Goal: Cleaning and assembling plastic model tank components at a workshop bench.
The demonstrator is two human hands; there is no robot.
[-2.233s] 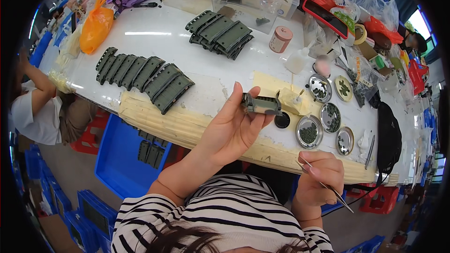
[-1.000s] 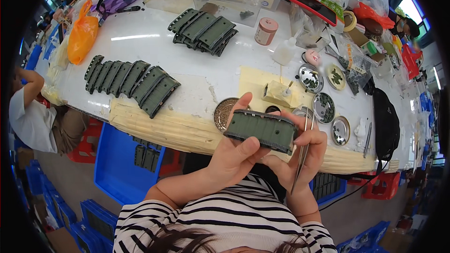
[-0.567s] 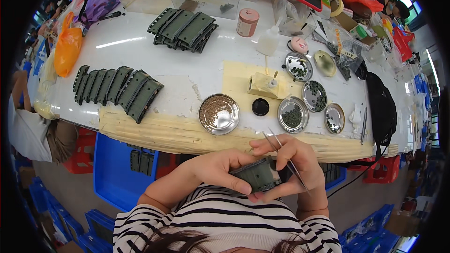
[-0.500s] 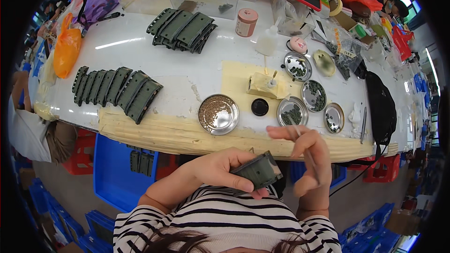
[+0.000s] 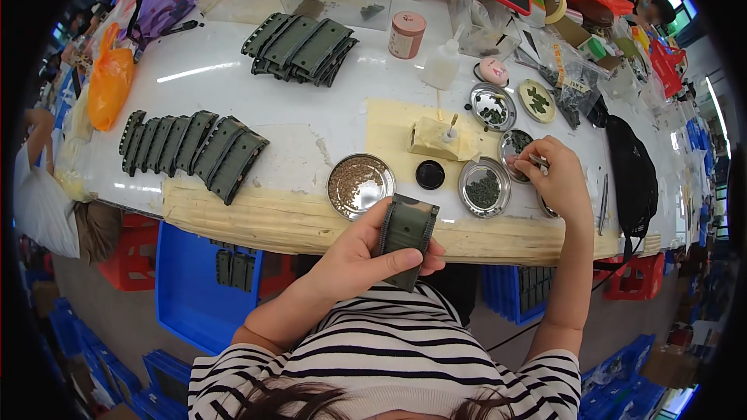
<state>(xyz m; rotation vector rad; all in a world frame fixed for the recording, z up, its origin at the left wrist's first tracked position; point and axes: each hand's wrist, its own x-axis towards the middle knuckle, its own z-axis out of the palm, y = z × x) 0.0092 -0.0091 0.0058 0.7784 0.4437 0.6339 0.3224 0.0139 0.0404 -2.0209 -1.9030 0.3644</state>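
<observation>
My left hand (image 5: 354,260) holds a dark green, curved plastic piece (image 5: 410,222) upright over the table's front edge. Its thumb lies across the front, and a small brownish patch shows near the top. At the right, my right hand (image 5: 562,179) pinches thin metal tweezers (image 5: 537,160), mostly covered by the fingers. Their tip is over a round metal dish (image 5: 511,137) of small dark green parts. In front of it sits another dish of green bits (image 5: 484,188). A steel dish with brown grains (image 5: 361,187) stands just beyond my left hand.
Matching green pieces form a row (image 5: 194,152) at left and a stack (image 5: 298,48) farther back. A yellow taped block (image 5: 436,140) and a black round cap (image 5: 429,175) stand mid-table. A black bag (image 5: 629,175) borders the right; a blue tray (image 5: 183,288) is below left.
My right hand has moved away from my body, up and right, to the dish of green parts. My left hand has raised the green piece and turned it more upright.
</observation>
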